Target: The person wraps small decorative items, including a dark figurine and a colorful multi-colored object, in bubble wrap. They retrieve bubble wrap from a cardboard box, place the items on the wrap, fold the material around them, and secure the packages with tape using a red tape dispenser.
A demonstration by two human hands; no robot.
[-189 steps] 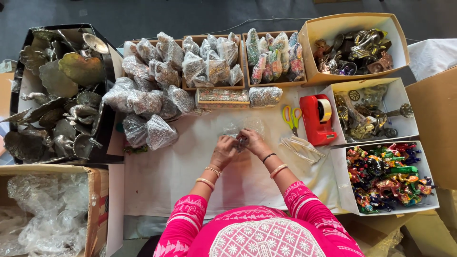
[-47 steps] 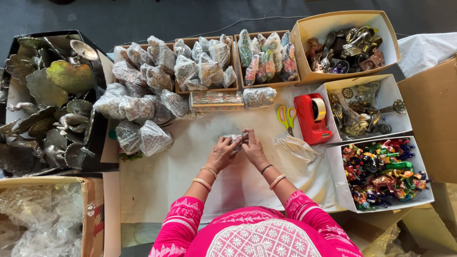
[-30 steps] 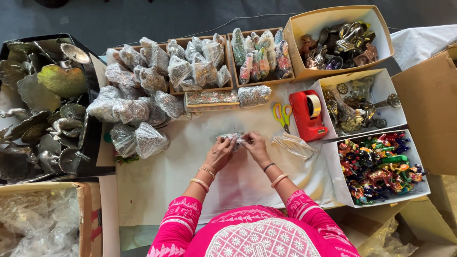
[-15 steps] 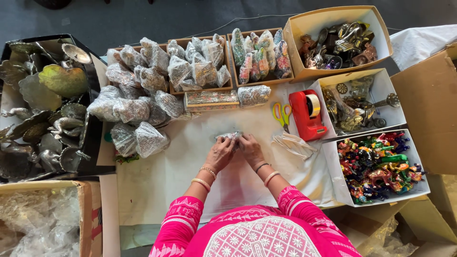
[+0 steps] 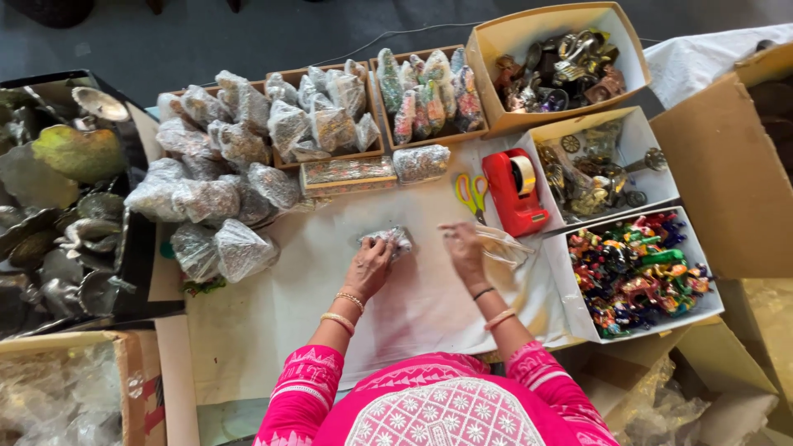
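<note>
The left hand rests on the white-covered tabletop, its fingers curled over the near end of a small clear-wrapped packet that lies just beyond the knuckles at the middle of the work area. The right hand is a little apart to the right, fingers drawn together and pinching the edge of a loose clear plastic bag that trails off toward the boxes. Both forearms, with bangles at the wrists and pink sleeves, reach forward from the body, slightly spread.

Just beyond the right hand lie yellow-handled scissors and, beside them, a red tape dispenser. To its right stand three open boxes in a column: the nearest white box is filled with small, brightly coloured figurines, the middle white box holds brass-toned metal pieces, and the far tan box holds darker metal trinkets.

Beyond the left hand sit a flat patterned box and another wrapped packet. Behind these, two shallow trays carry rows of wrapped bundles, and a heap of filled clear bags spills over the left of the tabletop. At the far left a dark box holds silvery leaf-shaped metal dishes, and a cardboard carton near the corner contains crumpled clear plastic.
</note>
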